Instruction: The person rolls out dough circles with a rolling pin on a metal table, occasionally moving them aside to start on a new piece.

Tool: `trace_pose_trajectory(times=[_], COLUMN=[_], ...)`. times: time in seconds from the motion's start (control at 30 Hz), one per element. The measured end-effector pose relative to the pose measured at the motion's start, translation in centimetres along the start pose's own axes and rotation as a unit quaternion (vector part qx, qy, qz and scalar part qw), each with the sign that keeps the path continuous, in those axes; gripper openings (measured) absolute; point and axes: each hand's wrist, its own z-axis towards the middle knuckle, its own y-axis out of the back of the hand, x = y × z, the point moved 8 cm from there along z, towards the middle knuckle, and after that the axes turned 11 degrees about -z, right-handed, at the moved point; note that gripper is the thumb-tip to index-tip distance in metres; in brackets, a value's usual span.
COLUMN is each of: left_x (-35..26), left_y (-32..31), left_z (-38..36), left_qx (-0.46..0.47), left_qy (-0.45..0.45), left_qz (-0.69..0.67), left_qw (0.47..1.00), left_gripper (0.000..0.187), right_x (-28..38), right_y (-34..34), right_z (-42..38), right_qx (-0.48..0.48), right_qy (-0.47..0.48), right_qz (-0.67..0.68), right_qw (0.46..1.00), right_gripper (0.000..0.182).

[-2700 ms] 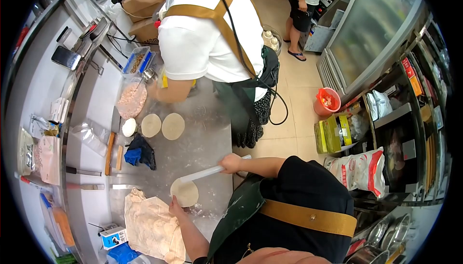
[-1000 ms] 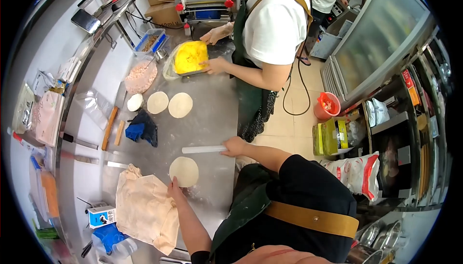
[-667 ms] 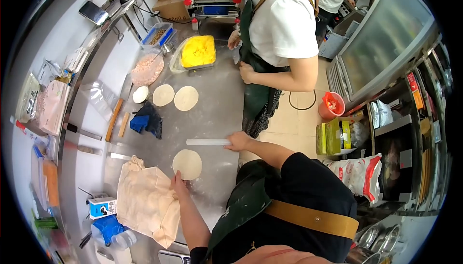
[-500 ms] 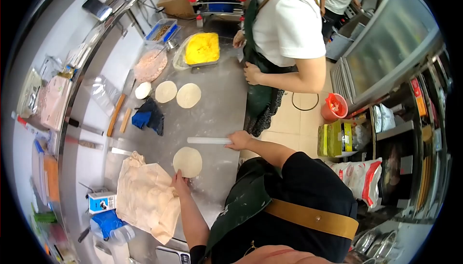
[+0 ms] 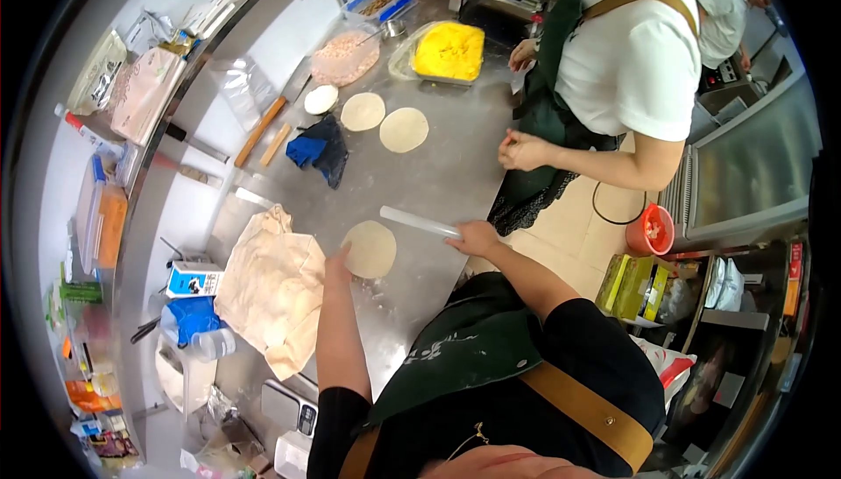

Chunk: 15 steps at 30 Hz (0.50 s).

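A flat, pale dough round (image 5: pixel 371 250) lies on the steel table in front of me. My left hand (image 5: pixel 339 264) is at its left edge, the fingers closed on the rim; part of the fingers is hidden. My right hand (image 5: pixel 476 239) is wrapped round one end of a white rolling pin (image 5: pixel 419 221). The pin points left, just beyond the dough and apart from it. Two more dough rounds, one (image 5: pixel 363 112) beside the other (image 5: pixel 404 130), lie farther up the table. A white dough ball (image 5: pixel 321 100) and a dark blue cloth (image 5: pixel 319 151) are near them.
A cream cloth (image 5: pixel 273 282) lies left of my left arm, with a scale (image 5: pixel 290 408) below. At the back stand a yellow-filled tray (image 5: pixel 448 52) and a bowl of pinkish filling (image 5: pixel 346 56). A co-worker (image 5: pixel 626 59) stands at the table's right edge.
My view has turned, shifting the table's contents. My left hand has moved round from the dough's lower edge to its left side. The co-worker's near hand has come away from the apron.
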Motion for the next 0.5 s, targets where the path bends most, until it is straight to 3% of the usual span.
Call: trace_pose_trajectory(times=[0.13,0.27,0.37,0.47,0.5], left_x=[-1.2,-1.9,-2.8,-3.3,-3.9], left_y=[-1.2,-0.6,-2.0,-6.7,-7.7], left_z=[-0.9,0.6,0.5,-3.3,-4.5], left_qx=[0.025,0.040,0.029,0.085,0.063], left_qy=[0.045,0.005,-0.089,-0.097,-0.107], left_qz=[0.172,0.334,0.461,0.509,0.560], left_qw=[0.984,0.942,0.882,0.851,0.819], left_gripper=[0.057,0.047,0.038,0.051,0.048], right_x=[0.3,0.2,0.2,-0.1,0.0], right_y=[0.4,0.0,0.6,0.5,0.4], right_z=[-0.4,-0.1,-0.2,-0.3,-0.4], right_qx=[0.003,0.010,-0.004,-0.050,-0.036], right_qy=[-0.013,-0.007,0.003,0.010,0.008], right_qz=[0.011,0.014,0.014,0.026,0.027], right_qw=[1.000,1.000,1.000,0.998,0.999], right_gripper=[0.043,0.042,0.042,0.044,0.043])
